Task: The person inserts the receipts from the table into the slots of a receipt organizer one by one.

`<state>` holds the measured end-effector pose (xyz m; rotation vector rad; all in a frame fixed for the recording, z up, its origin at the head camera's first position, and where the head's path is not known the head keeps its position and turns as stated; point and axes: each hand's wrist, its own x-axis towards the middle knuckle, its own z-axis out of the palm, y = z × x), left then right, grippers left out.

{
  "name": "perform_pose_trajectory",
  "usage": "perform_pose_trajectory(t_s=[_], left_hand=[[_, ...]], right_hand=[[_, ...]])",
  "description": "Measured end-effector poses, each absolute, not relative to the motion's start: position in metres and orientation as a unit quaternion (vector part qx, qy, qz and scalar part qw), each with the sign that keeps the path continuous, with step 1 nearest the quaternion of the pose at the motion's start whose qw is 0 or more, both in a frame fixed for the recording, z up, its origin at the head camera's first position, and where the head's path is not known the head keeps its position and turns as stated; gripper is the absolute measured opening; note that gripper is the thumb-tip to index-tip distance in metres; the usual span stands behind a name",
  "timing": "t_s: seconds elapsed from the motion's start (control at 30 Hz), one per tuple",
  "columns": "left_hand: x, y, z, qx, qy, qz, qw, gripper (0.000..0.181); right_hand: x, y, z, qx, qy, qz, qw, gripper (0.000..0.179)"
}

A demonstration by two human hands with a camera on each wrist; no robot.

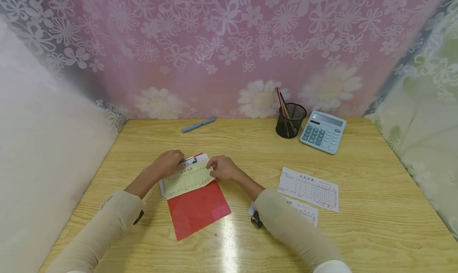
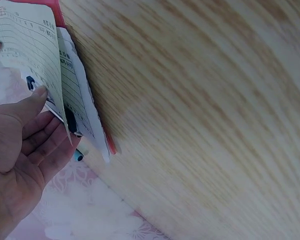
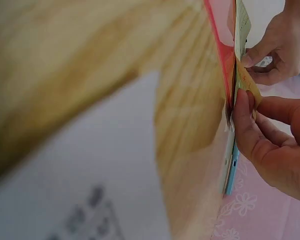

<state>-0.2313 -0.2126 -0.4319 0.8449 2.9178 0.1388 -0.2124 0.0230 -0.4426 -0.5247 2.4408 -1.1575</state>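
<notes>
A red clip folder [image 1: 196, 211] lies at a slant on the table, with a metal clip [image 1: 188, 159] at its top edge. On its upper half lies a yellow printed slip [image 1: 186, 181], and white slips show from under it. My left hand [image 1: 169, 162] holds the clip between thumb and fingers, as the left wrist view shows. In that view the yellow slip stands bowed away from the white slip [image 2: 80, 82] behind it. My right hand [image 1: 224, 168] pinches the yellow slip's right edge, and its corner bends up in the right wrist view.
Two white printed forms [image 1: 309, 188] lie at the right, the nearer partly under the right sleeve [image 1: 293, 229]. A blue pen [image 1: 198, 125] lies at the back. A black mesh pen cup [image 1: 291, 122] and a blue calculator [image 1: 323, 132] stand at the back right.
</notes>
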Motion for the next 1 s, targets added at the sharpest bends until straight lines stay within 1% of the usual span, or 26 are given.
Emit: perform_pose_trajectory(t_s=[0.3, 0.43, 0.63, 0.83, 1.0], left_hand=[[-0.228, -0.211, -0.432, 0.287, 0.957, 0.028, 0.042, 0.016], [-0.227, -0.210, -0.433, 0.296, 0.954, 0.012, 0.041, 0.015], [-0.227, -0.210, -0.435, 0.295, 0.955, 0.004, 0.041, 0.016], [-0.230, -0.212, -0.436, 0.293, 0.954, 0.023, 0.057, 0.013], [-0.232, -0.214, -0.435, 0.291, 0.953, 0.055, 0.058, 0.014]], right_hand=[[-0.212, 0.009, -0.439, -0.150, 0.882, -0.406, 0.185, 0.022], [-0.211, 0.008, -0.439, -0.143, 0.888, -0.401, 0.177, 0.023], [-0.211, 0.006, -0.439, -0.134, 0.890, -0.398, 0.179, 0.024], [-0.213, 0.004, -0.441, -0.126, 0.897, -0.384, 0.178, 0.024], [-0.214, 0.002, -0.440, -0.125, 0.900, -0.380, 0.175, 0.024]])
